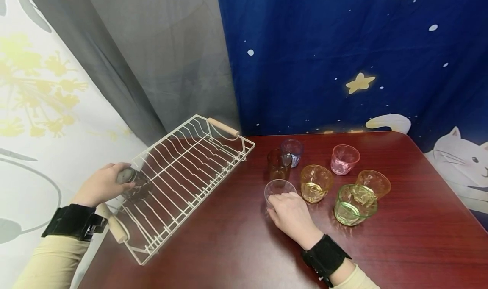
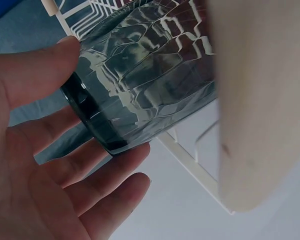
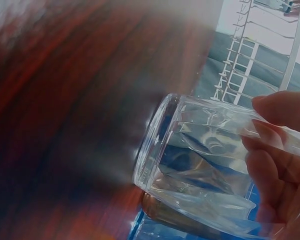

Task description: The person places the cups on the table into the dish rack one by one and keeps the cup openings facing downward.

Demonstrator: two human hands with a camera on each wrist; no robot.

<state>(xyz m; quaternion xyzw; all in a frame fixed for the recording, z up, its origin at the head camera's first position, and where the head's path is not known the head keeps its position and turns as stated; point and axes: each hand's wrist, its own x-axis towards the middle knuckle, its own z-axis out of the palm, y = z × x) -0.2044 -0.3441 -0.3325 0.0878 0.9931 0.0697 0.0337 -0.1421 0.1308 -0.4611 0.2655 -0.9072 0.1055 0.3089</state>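
Observation:
My left hand [image 1: 102, 184] holds a dark grey glass tumbler [image 1: 139, 188] over the near left end of a white wire dish rack [image 1: 164, 169]. The tumbler is tipped, its thick base toward my palm. In the left wrist view, thumb and fingers grip around the base of the grey tumbler [image 2: 140, 75]. My right hand [image 1: 292, 218] pinches a clear glass tumbler [image 1: 273, 189] at its rim, right of the rack. In the right wrist view, the base of the clear tumbler [image 3: 157, 140] is close to the tabletop, fingertips at the rim.
Beyond the clear tumbler stand a brown glass [image 1: 279, 166] and a blue glass [image 1: 292, 149]. To its right are an amber glass [image 1: 315, 183], a pink one [image 1: 344, 158], an orange one [image 1: 379, 183] and a green one [image 1: 352, 210]. The rack has wooden handles [image 1: 224, 127]. Curtains hang behind the red-brown table [image 1: 236, 246].

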